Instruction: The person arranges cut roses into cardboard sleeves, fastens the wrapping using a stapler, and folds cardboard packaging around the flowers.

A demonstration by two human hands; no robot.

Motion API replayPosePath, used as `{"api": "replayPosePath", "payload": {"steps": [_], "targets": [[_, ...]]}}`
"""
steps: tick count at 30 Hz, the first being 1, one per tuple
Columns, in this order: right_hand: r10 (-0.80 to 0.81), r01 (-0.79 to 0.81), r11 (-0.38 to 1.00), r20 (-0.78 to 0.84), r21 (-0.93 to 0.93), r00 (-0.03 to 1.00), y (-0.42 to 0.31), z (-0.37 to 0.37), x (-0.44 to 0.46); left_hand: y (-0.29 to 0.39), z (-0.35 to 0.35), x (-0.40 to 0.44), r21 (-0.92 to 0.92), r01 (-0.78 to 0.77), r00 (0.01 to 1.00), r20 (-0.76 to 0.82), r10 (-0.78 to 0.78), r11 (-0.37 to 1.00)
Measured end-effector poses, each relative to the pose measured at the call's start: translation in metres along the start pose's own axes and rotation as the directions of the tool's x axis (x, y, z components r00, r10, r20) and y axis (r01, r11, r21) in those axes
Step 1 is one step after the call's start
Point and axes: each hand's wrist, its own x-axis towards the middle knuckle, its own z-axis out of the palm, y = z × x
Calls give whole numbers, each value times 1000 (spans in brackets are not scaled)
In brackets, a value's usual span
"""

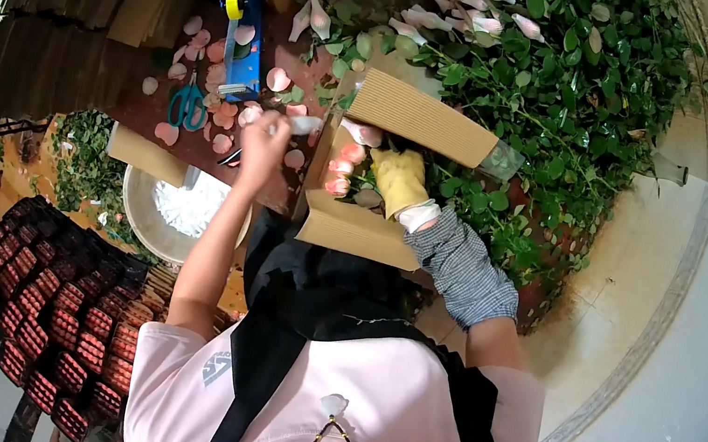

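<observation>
My bare left hand (263,146) is pinched on a small white net sleeve (305,125), which points toward the box. In the open cardboard box (362,230), several pink-orange roses (341,168) lie with their heads at the left end. My right hand (397,181), in a yellow glove and a checked oversleeve (464,267), is inside the box just right of those heads. Its fingers look curled over the stems, but what they hold is hidden. A pale pink rose head (362,133) lies at the box's upper left corner.
Teal scissors (188,107), a blue tape dispenser (242,50) and loose petals (278,79) lie left. A bowl (134,218) holds white sleeves. Leafy rose stems (578,81) with sleeved heads (469,0) heap at upper right. Stacked flat cardboard (64,37) stands far left.
</observation>
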Motion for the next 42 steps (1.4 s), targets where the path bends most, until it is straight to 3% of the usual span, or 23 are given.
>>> {"api": "replayPosePath", "payload": {"steps": [3, 5, 7, 8, 10, 12, 13, 17, 19, 21, 22, 24, 25, 26, 28, 30, 32, 34, 36, 38, 40, 41, 42], "targets": [[-70, 89, 990, -166, 107, 984, 8, -4, -14, 24, -24, -7, 131, -469, 883, 46, 467, 874], [-74, 89, 995, -235, 53, 969, -1, -37, -30, 20, -13, -12, 38, -296, 941, 181, 285, 954], [-24, 24, 1000, -261, -4, 965, -5, -30, -27, 21, 1, -9, 181, -28, 942, 334, -35, 983], [33, -52, 997, -292, -59, 956, -5, -23, -26, 16, 16, -7, 79, -196, 947, 273, 168, 977], [21, -57, 992, -305, -109, 952, 0, 3, -16, 19, 40, -2, 153, -236, 931, 320, 178, 959], [-156, 82, 975, -371, -207, 916, 5, 8, -13, 52, 53, 2, 428, -161, 949, 316, 19, 889], [-21, -8, 994, -265, -107, 964, -8, -29, -22, 41, 62, 5, 439, -248, 943, 315, 110, 864], [109, -136, 989, -332, -58, 937, -8, -17, -23, 26, 80, 3, 473, -301, 950, 223, 218, 828], [-6, -36, 996, -457, -83, 890, 5, 18, -6, 27, 83, -1, 477, -296, 953, 209, 220, 827], [44, -90, 982, -260, -168, 965, 5, 14, 4, 26, 79, -2, 489, -286, 957, 185, 222, 824], [41, -87, 982, -260, -167, 965, 3, 14, 7, 26, 77, -4, 363, -266, 962, 159, 222, 893], [269, -224, 959, -297, 175, 916, 5, 11, 14, 28, 75, -6, 82, -226, 970, 109, 217, 971], [193, -127, 978, -502, 163, 843, 8, 20, 13, 31, 73, -12, 80, -165, 985, 63, 160, 983], [192, -126, 978, -498, 163, 846, 5, 6, 9, 35, 66, -15, 80, -160, 986, 64, 155, 984], [198, -158, 974, -270, 161, 943, -3, -24, -2, 34, 39, -20, -244, 179, 975, -86, -205, 953], [134, -53, 972, -356, 228, 925, 1, -34, -7, 17, 8, -10, 24, -120, 976, -178, 123, 992], [171, -104, 946, -202, 308, 964, 4, -35, -3, 29, 6, -12, -44, -321, 947, -29, 320, 946], [136, -117, 979, -112, 165, 984, 8, -26, 1, 37, 18, -14, 99, -76, 950, 309, 42, 992], [191, -161, 969, -151, 190, 970, 12, -11, 2, 64, 40, -16, 293, -159, 928, 370, 41, 943], [168, -122, 977, -278, 174, 946, 18, 3, 0, 24, 85, -8, 420, -407, 893, 371, 256, 811], [233, -195, 966, -239, 172, 943, 18, 5, 1, 27, 73, -10, 396, -460, 873, 365, 324, 795], [233, -194, 965, -241, 175, 942, 18, 5, 2, 59, 47, -17, 168, -359, 901, 320, 294, 918], [229, -189, 968, -282, 164, 931, 17, 5, 3, 59, 34, -23, 171, -288, 934, 267, 237, 942]]}}
